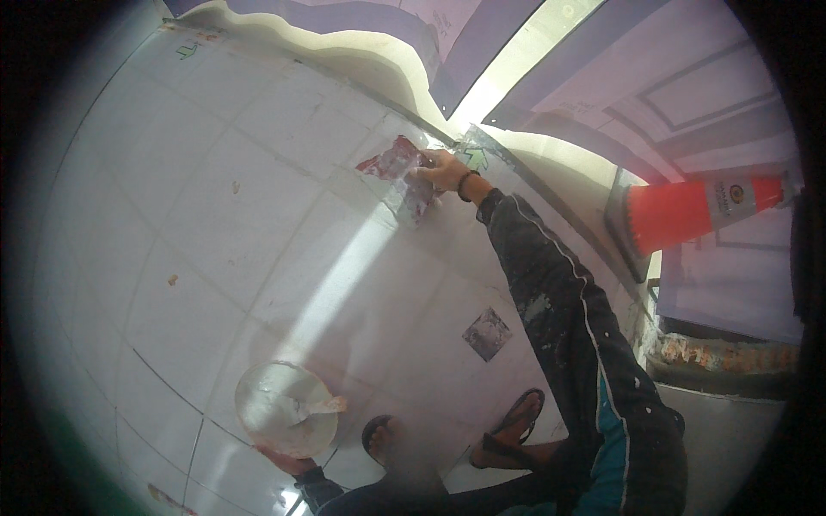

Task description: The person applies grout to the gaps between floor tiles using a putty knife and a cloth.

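Note:
My right hand (pixel 443 170), with a dark band at the wrist, is closed on a crumpled red and whitish rag-like piece (pixel 401 165) against the tiled floor. Whether it is cloth or plastic I cannot tell. At the lower left, my left hand (pixel 284 460) grips the near edge of a pale round bowl (pixel 242 397); some of its fingers are hidden beneath. White paste (pixel 280 396) lies inside the bowl, along with a flat tool (pixel 327 406) whose end rests toward the right rim.
A grey-white smeared square (pixel 487 334) lies on the floor (pixel 198 258) near my sandalled feet (pixel 516 419). An orange cone (pixel 680 213) lies sideways in view at the right. Purple-printed sheeting (pixel 688 77) and a wavy pale edge line the wall. Small crumbs (pixel 173 279) dot the tiles.

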`<state>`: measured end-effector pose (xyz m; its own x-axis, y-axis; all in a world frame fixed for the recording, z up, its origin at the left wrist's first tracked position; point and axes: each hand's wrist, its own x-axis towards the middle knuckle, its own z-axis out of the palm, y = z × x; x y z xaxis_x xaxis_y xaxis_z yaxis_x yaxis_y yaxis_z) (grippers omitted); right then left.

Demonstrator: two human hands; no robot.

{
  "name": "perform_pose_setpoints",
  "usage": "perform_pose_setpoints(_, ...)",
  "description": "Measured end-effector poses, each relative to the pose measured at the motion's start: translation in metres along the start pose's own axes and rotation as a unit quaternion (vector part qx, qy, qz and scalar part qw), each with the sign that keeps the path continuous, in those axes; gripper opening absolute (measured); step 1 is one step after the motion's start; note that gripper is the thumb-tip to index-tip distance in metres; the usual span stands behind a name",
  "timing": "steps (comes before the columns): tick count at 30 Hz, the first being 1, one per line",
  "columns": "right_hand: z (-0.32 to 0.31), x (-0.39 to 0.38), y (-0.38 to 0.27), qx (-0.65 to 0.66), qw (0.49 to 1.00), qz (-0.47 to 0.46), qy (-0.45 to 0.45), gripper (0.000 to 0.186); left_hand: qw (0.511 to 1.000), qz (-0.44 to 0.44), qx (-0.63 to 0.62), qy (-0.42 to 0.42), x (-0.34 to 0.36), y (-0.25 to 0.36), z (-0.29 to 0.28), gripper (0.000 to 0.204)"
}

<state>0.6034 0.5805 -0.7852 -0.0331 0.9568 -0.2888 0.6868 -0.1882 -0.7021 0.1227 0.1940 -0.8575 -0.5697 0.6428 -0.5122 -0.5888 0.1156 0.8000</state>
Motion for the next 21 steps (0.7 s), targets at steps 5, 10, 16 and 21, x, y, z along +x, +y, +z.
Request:
perform_pose_setpoints(5, 0.000, 0.004, 0.013, -0.007, 1.000, -0.018, 0.014, 0.051, 0.999, -0.003, -0.032, -0.035, 0.007, -0.005, -0.008, 0.069)
perform_pose_setpoints(10, 0.005, 0.001, 0.008, 0.014, 0.999, -0.014, 0.044, 0.047, 1.000, -0.005, -0.019, -0.011, 0.006, -0.004, -0.010, 0.071)
perform_pose_setpoints(16, -0.002, 0.007, 0.011, -0.005, 1.000, 0.004, 0.025, 0.044, 0.998, -0.017, -0.055, -0.039, 0.012, -0.009, -0.016, 0.074)
perform_pose_setpoints(21, -0.007, 0.013, 0.017, -0.056, 0.998, -0.006, 0.038, 0.048, 0.997, -0.025, -0.068, -0.020, 0.002, -0.001, 0.005, 0.073)
